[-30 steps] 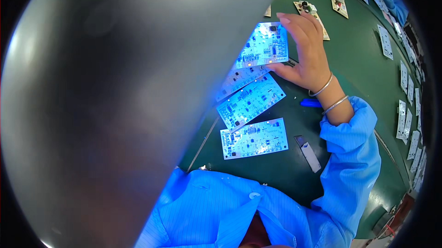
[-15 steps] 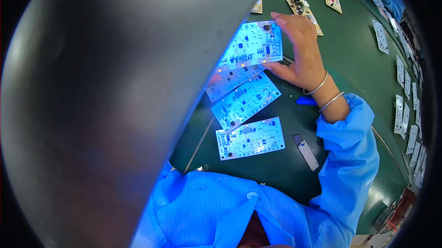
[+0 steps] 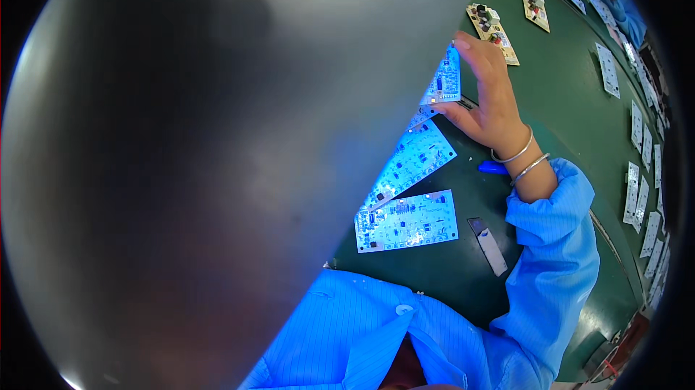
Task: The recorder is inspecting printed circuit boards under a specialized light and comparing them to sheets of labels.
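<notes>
- Green matting (image 3: 565,100) covers the bench; a big grey blurred shape hides the whole left of the view, so the left hand cannot be seen.
- Nearest the blue-sleeved body, a white circuit board (image 3: 407,221) lies flat, a second board (image 3: 413,162) angled just beyond it.
- Farther up, the right hand (image 3: 492,97) pinches a lifted board (image 3: 444,79) by its edge, long axis tipped nearly upright, left of the palm.
- Beyond, more boards (image 3: 494,24) dot the mat.
</notes>
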`<action>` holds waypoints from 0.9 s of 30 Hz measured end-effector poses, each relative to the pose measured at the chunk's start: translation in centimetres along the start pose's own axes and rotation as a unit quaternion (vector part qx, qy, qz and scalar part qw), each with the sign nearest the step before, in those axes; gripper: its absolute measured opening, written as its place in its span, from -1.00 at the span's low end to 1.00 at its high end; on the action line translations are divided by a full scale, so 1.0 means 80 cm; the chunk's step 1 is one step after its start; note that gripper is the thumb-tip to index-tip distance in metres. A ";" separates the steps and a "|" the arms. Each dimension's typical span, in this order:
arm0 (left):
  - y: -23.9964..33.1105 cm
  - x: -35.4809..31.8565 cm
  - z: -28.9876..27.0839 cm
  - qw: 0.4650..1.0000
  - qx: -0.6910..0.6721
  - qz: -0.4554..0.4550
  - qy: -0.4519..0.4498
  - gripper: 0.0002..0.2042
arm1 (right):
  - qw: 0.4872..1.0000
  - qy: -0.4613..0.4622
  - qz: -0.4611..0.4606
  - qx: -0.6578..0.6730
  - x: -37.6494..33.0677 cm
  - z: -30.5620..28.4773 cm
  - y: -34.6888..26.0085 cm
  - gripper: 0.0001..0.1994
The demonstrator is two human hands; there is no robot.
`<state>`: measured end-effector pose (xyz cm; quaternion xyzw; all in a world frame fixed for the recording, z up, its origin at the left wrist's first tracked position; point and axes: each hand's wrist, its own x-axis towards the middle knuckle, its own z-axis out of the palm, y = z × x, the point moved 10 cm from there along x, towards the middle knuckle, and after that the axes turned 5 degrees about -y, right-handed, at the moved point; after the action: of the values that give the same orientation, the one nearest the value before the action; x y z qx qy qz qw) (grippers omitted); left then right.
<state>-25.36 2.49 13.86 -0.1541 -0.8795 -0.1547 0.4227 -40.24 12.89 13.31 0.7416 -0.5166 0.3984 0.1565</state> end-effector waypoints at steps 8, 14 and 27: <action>0.002 0.001 0.003 1.000 0.000 -0.002 -0.002 -0.15 | 1.000 -0.020 0.017 0.002 -0.001 0.002 0.003 -0.30; 0.009 0.003 0.005 1.000 -0.007 -0.004 0.002 -0.16 | 1.000 -0.012 0.008 -0.003 -0.005 0.001 0.001 -0.30; 0.024 0.027 0.023 0.996 -0.042 -0.060 -0.054 -0.23 | 1.000 -0.003 -0.018 -0.007 -0.007 -0.008 -0.004 -0.34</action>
<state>-27.15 5.31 14.72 -0.1267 -0.9015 -0.2085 0.3574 -40.29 13.81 13.32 0.7508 -0.5060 0.3901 0.1674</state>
